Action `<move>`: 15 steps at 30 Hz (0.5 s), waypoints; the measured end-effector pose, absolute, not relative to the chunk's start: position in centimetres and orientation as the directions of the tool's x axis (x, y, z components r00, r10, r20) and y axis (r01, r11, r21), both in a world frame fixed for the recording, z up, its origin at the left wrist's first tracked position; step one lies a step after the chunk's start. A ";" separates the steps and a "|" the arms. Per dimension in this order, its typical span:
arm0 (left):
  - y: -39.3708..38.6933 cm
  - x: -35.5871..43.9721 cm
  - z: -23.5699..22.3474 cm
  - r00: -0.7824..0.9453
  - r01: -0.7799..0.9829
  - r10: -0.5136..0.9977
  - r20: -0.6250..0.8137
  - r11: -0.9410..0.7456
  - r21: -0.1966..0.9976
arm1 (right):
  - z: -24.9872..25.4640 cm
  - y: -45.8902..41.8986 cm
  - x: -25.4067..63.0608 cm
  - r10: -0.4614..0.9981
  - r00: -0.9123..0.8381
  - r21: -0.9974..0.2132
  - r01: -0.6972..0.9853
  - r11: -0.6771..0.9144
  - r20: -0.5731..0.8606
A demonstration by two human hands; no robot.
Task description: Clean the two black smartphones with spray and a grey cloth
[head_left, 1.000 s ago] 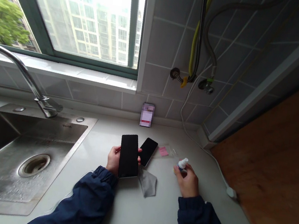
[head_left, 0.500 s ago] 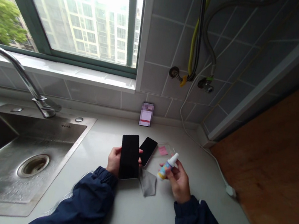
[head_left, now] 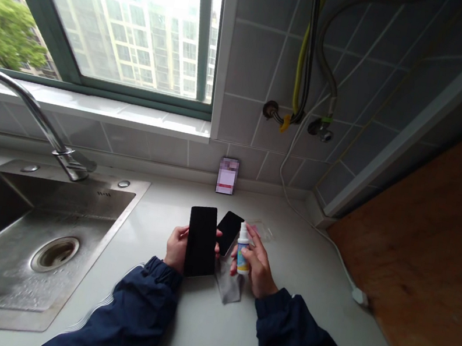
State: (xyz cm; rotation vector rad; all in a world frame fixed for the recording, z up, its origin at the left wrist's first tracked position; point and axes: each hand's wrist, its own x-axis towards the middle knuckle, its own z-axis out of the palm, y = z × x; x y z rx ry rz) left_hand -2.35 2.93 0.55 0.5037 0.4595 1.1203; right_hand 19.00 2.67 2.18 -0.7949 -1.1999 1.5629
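Note:
My left hand (head_left: pixel 176 248) is closed round a large phone (head_left: pixel 202 242) with a dark screen facing me, fingertips showing at its right edge. In my right hand (head_left: pixel 259 263) is a small spray bottle (head_left: pixel 242 256), upright, white-topped with a blue and yellow label. One finger of that hand lies by the bottle's top. Behind both hands a second, smaller phone (head_left: pixel 229 232) with a black screen rests on the counter. A grey cloth (head_left: pixel 228 286) lies below it, partly covered by the bottle and fingers. A clear plastic packet (head_left: pixel 265 231) sits behind my right hand.
A phone with a lit, blurred screen (head_left: pixel 227 176) leans on the wall at the back of the white counter (head_left: pixel 203 337). To the left are a steel sink (head_left: pixel 74 288) and a faucet (head_left: pixel 65 157). A white cable (head_left: pixel 334 246) runs along the right, near a brown wooden panel (head_left: pixel 429 259).
My right hand has moved left with the spray bottle, close to the large phone. The bottle has gone from tilted to nearly upright. My left hand stays almost still.

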 end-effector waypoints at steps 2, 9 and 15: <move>2.9 -2.4 0.5 0.379 -0.726 0.921 -0.092 0.357 0.588 | 2.2 3.1 18.3 0.947 -0.318 -0.936 -0.346 -0.070 0.047; 2.9 -2.3 0.5 0.374 -0.719 0.922 -0.103 0.359 0.595 | 1.2 2.5 17.6 0.936 -0.353 -0.877 -0.455 -0.156 0.017; 2.9 -2.3 0.8 0.410 -0.763 0.910 -0.067 0.382 0.521 | 0.4 2.0 17.4 0.917 -0.396 -0.858 -0.487 -0.167 0.046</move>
